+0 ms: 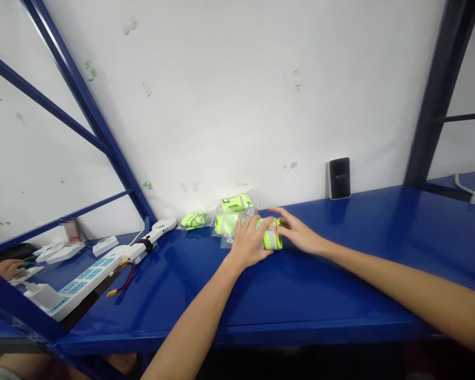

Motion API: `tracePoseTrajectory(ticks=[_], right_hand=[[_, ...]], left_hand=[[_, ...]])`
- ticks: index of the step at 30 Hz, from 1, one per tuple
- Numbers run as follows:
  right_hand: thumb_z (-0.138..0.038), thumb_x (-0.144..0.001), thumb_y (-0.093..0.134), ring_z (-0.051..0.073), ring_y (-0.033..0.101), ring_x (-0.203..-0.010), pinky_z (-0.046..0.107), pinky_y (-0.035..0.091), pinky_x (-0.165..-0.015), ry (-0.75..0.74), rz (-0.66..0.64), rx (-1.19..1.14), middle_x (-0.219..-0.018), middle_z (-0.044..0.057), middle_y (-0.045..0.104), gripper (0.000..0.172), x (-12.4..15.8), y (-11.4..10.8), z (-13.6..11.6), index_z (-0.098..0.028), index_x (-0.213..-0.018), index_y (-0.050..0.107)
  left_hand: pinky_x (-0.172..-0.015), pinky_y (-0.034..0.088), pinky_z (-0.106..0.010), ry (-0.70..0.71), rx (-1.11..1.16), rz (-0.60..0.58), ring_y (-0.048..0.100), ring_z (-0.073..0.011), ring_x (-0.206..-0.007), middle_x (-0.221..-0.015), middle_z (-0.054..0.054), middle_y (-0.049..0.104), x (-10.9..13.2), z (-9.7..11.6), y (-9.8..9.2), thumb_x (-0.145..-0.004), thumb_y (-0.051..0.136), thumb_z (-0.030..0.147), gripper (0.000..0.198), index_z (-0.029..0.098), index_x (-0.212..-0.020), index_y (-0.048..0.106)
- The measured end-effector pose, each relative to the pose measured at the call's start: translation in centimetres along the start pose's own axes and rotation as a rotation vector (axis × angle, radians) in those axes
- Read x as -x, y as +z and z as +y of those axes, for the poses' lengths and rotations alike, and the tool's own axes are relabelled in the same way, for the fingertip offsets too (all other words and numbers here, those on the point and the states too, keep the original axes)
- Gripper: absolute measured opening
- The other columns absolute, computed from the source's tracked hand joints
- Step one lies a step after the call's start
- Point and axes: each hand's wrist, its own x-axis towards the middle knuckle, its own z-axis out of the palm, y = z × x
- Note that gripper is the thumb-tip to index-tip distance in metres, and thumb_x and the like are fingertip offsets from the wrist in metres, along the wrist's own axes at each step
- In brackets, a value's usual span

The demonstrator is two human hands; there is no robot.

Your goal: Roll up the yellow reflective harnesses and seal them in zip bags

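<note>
A rolled neon-yellow reflective vest with grey bands lies on the blue tabletop between my hands. My left hand rests over its left part, fingers curled around it. At its right end my right hand grips with thumb and fingers; some fingertips are hidden behind the roll. Just left of it, partly under my left fingers, is a clear plastic bag with a neon-yellow vest in it. Another bagged vest lies behind, against the wall. Farther left sits a third bagged bundle.
A small black-screened device leans on the wall at right. To the left are a white handheld fan, a long power strip and a red-black cable with yellow connectors. Blue frame bars rise at left; another person's hand shows beyond.
</note>
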Motion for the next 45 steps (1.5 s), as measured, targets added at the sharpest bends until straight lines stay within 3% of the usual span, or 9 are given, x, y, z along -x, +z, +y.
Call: tracePoseTrajectory(ticks=[5,11,13,16,21,26,30,34,45], right_hand=[[-0.040,-0.079,0.068,0.020,0.060,-0.086,0.038,0.051,-0.082,-0.035,0.134,0.101,-0.098,0.004,0.061,0.051,-0.4,-0.8,0.3,-0.024,-0.124,0.050],[-0.044,-0.084,0.063,0.022,0.062,-0.102,0.036,0.054,-0.080,0.220,-0.339,-0.589,-0.122,0.008,0.058,0.053,0.3,0.3,0.2,-0.027,-0.130,0.045],[-0.041,-0.083,0.066,0.022,0.063,-0.101,0.037,0.055,-0.082,0.235,-0.379,-0.678,-0.119,0.008,0.061,0.049,0.5,0.6,0.0,-0.024,-0.126,0.050],[-0.035,-0.083,0.068,0.019,0.065,-0.094,0.034,0.057,-0.080,0.231,-0.301,-0.673,-0.107,0.007,0.066,0.038,0.7,1.1,-0.2,-0.020,-0.116,0.057],[-0.033,-0.082,0.070,0.017,0.068,-0.085,0.028,0.059,-0.071,0.244,-0.193,-0.665,-0.097,0.007,0.069,0.030,0.6,1.9,0.0,-0.016,-0.106,0.062],[-0.034,-0.082,0.069,0.019,0.067,-0.088,0.031,0.059,-0.073,0.234,-0.206,-0.646,-0.099,0.009,0.069,0.032,0.6,1.9,0.1,-0.017,-0.107,0.061],[-0.037,-0.077,0.073,0.021,0.067,-0.089,0.035,0.059,-0.075,0.206,-0.244,-0.606,-0.101,0.008,0.067,0.043,0.7,1.5,0.3,-0.019,-0.113,0.057],[-0.040,-0.073,0.076,0.021,0.067,-0.080,0.036,0.059,-0.063,0.193,-0.229,-0.477,-0.096,0.006,0.065,0.050,0.9,1.5,0.5,-0.020,-0.114,0.054],[-0.042,-0.069,0.077,0.011,0.055,-0.051,0.024,0.048,-0.048,0.164,-0.048,-0.247,-0.068,-0.002,0.063,0.043,1.0,2.9,0.1,-0.016,-0.097,0.057]], left_hand=[[-0.113,0.015,-0.055,-0.043,0.037,0.093,0.049,-0.0305,-0.118,-0.121,-0.012,0.055,0.3,-0.8,-0.2,-0.066,0.073,0.039,0.077,0.023,-0.134,0.042],[-0.111,0.024,-0.051,0.105,0.201,0.289,0.050,-0.0305,-0.119,-0.124,-0.014,0.054,0.6,-1.1,-0.6,-0.069,0.069,0.051,0.081,0.021,-0.137,0.037],[-0.108,0.028,-0.051,0.149,0.249,0.341,0.051,-0.0309,-0.116,-0.122,-0.014,0.054,0.6,-1.0,-0.5,-0.067,0.070,0.054,0.084,0.021,-0.137,0.037],[-0.104,0.034,-0.049,0.171,0.306,0.381,0.051,-0.0305,-0.114,-0.121,-0.014,0.054,0.6,-0.9,-0.5,-0.064,0.073,0.054,0.086,0.021,-0.135,0.038],[-0.105,0.035,-0.048,0.156,0.330,0.299,0.049,-0.0299,-0.118,-0.123,-0.013,0.053,0.5,-1.0,-0.9,-0.066,0.073,0.054,0.085,0.021,-0.135,0.039],[-0.104,0.037,-0.047,0.134,0.341,0.163,0.048,-0.0298,-0.120,-0.128,-0.013,0.052,0.4,-0.8,-1.5,-0.069,0.070,0.053,0.080,0.022,-0.136,0.038],[-0.102,0.038,-0.047,0.127,0.335,0.140,0.050,-0.0300,-0.118,-0.127,-0.013,0.053,0.3,-0.5,-1.6,-0.070,0.069,0.054,0.079,0.022,-0.136,0.038],[-0.101,0.038,-0.048,0.148,0.308,0.119,0.050,-0.0305,-0.117,-0.127,-0.012,0.052,0.3,-0.4,-1.2,-0.068,0.069,0.053,0.080,0.023,-0.136,0.039],[-0.108,0.032,-0.048,0.176,0.254,0.048,0.045,-0.0294,-0.124,-0.131,-0.012,0.048,0.2,0.1,-1.2,-0.067,0.070,0.045,0.087,0.023,-0.142,0.032]])
